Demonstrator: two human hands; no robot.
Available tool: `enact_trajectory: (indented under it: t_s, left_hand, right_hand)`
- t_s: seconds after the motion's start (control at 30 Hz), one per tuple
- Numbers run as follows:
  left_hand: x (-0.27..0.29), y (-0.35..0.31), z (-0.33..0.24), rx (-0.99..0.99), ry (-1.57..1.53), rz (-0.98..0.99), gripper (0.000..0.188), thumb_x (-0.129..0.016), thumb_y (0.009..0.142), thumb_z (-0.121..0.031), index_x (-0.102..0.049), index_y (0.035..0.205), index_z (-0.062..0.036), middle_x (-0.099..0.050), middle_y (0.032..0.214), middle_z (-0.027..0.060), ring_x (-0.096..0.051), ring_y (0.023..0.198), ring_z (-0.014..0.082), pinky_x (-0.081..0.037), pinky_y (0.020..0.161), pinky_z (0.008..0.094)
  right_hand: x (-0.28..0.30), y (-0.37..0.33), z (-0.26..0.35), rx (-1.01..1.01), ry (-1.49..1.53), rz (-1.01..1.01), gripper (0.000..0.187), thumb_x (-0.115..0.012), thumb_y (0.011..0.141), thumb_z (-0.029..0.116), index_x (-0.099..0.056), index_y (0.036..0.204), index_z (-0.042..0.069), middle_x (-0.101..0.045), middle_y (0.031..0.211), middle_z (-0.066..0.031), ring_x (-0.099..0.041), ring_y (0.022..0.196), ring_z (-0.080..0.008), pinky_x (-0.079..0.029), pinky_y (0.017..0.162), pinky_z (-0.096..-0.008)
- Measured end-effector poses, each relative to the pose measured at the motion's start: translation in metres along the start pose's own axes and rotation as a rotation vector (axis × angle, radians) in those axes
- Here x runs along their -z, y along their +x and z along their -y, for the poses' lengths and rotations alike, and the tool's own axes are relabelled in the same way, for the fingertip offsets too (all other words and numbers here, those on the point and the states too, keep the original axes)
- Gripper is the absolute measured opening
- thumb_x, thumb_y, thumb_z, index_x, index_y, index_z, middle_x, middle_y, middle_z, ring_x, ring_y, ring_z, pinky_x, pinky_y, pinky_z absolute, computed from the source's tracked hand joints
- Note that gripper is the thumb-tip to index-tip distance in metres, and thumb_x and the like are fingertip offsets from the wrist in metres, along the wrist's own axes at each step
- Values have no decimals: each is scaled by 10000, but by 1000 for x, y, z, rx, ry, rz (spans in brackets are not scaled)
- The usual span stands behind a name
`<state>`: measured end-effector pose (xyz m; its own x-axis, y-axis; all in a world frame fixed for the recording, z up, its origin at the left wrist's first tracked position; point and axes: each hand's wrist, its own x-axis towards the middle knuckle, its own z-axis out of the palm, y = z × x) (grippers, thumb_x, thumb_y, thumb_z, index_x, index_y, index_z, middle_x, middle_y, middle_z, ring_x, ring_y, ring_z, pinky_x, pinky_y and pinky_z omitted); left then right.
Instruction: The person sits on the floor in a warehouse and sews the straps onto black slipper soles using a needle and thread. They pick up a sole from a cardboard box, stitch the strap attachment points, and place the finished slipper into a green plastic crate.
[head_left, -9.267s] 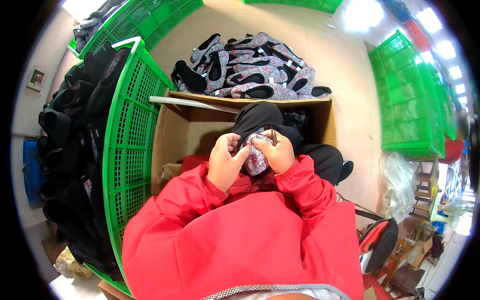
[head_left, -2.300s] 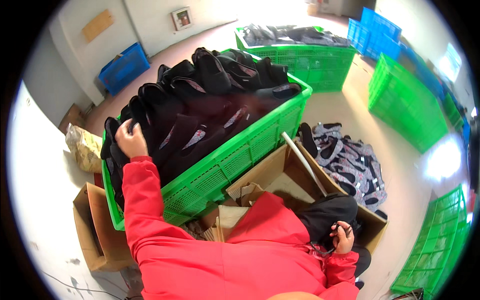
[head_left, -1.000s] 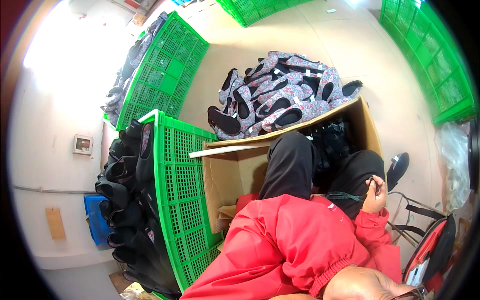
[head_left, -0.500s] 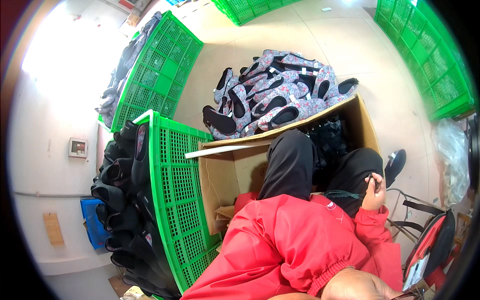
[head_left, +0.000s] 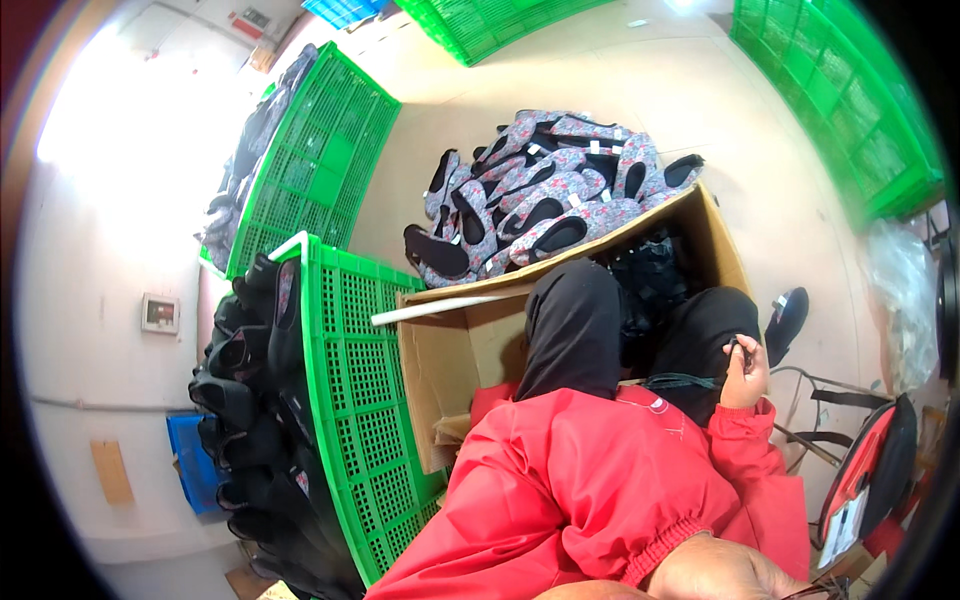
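My right hand (head_left: 744, 374) is raised above my right knee, closed on a small dark object (head_left: 737, 346) whose kind I cannot make out. My left arm, in a red sleeve, bends across my body. My left hand (head_left: 712, 570) lies near the lower edge, its back and wrist showing and its fingers hidden. Around my black-trousered legs stands an open cardboard box (head_left: 432, 375), with crumpled black plastic (head_left: 648, 285) inside it. A thin dark cord (head_left: 685, 383) crosses my lap beside the right sleeve.
Beyond the box lies a heap of flowered slippers (head_left: 545, 200). A green crate (head_left: 365, 400) of black slippers is at my left, near a white rod (head_left: 440, 307). More green crates (head_left: 315, 165) stand behind. One dark slipper (head_left: 787, 325) and a red-black bag (head_left: 868, 470) lie right.
The whole view has shifted slightly. My right hand has turned a little, with its fingers still closed on the small dark object. My left hand looks the same.
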<state>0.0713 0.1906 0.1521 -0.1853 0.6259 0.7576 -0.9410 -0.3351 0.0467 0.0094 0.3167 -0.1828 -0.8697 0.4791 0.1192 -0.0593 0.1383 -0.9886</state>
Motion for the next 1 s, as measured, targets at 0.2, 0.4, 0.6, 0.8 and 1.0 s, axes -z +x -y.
enact_trajectory:
  t_s: [0.2,0.4,0.6,0.8,1.0]
  left_hand:
    - [8,-10,-36,144,198,-191,583,-523,1013,-297,-336,1469,16,-485,1327,98,-454,1245,180,-382,1026,339]
    - [38,-69,-119,93,824,-766,353,-572,987,-105,-502,1300,43,-606,1188,116,-586,1133,227,-442,1015,383]
    - [122,-210,-251,266,2173,-1250,207,-620,911,-19,-661,1114,-14,-679,1016,52,-641,939,145,-498,839,265]
    - [150,-375,-368,672,2452,-1495,220,-630,875,-105,-686,1076,-33,-716,991,145,-694,940,275,-529,849,355]
    - [151,-410,-374,1588,2414,-1203,213,-607,878,-141,-680,1069,-82,-673,1052,162,-634,1013,380,-514,846,456]
  right_hand:
    - [-13,4,25,50,-79,-32,109,-584,936,-16,-647,1017,20,-682,904,-60,-682,747,-117,-520,697,-237]
    - [-7,4,17,70,-158,-83,81,-607,931,29,-663,986,50,-692,782,-42,-663,696,-85,-498,630,-229]
    - [-7,3,27,5,-75,-60,120,-573,934,13,-663,1013,15,-708,857,-88,-704,754,-123,-524,666,-245]
    - [-2,4,35,16,-167,-61,139,-582,893,1,-637,1018,24,-694,841,-72,-666,684,-140,-508,642,-255]
    - [2,4,37,-16,-193,-92,147,-589,879,10,-635,1017,35,-689,821,-72,-682,707,-153,-510,654,-260]
